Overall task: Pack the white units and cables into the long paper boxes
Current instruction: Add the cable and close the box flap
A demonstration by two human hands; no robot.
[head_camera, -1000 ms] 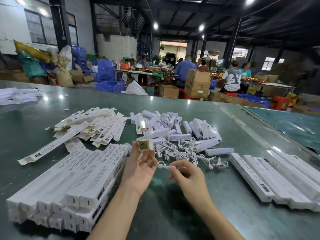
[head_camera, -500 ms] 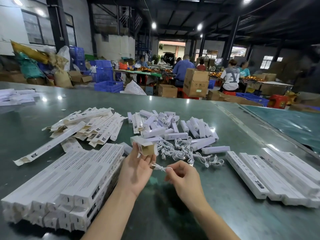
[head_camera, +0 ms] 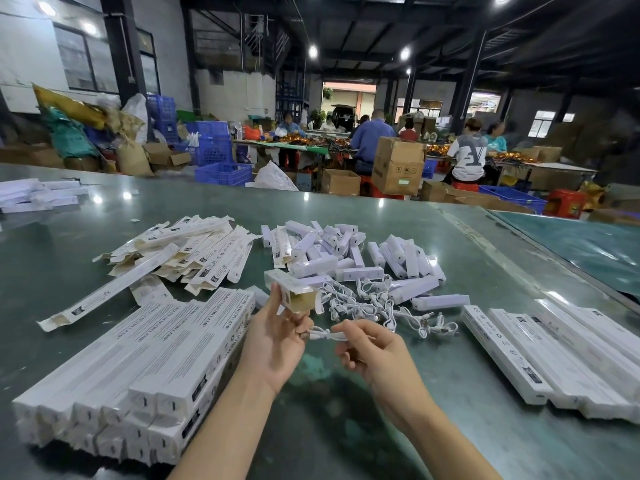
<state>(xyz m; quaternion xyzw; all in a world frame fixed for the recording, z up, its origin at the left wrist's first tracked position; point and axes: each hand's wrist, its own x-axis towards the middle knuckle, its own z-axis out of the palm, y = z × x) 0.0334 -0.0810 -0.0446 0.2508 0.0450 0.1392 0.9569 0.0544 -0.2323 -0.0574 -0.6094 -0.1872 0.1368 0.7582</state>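
Long white paper box point(head_camera: 291, 291), printed side up w/ brown inside showing at its open end, is held above the green table point(head_camera: 450, 237) near the cable pile point(head_camera: 374, 303) and white units point(head_camera: 346, 251); can't tell what's inside it. Left hand point(head_camera: 273, 341) is raised palm-up, fingers curled round the box; right hand point(head_camera: 374, 351) pinches a coiled white cable point(head_camera: 323, 334) just below the opening. Stacked closed boxes point(head_camera: 138, 368) lie left, more boxes point(head_camera: 554, 351) right, flat empties point(head_camera: 180, 251) behind.
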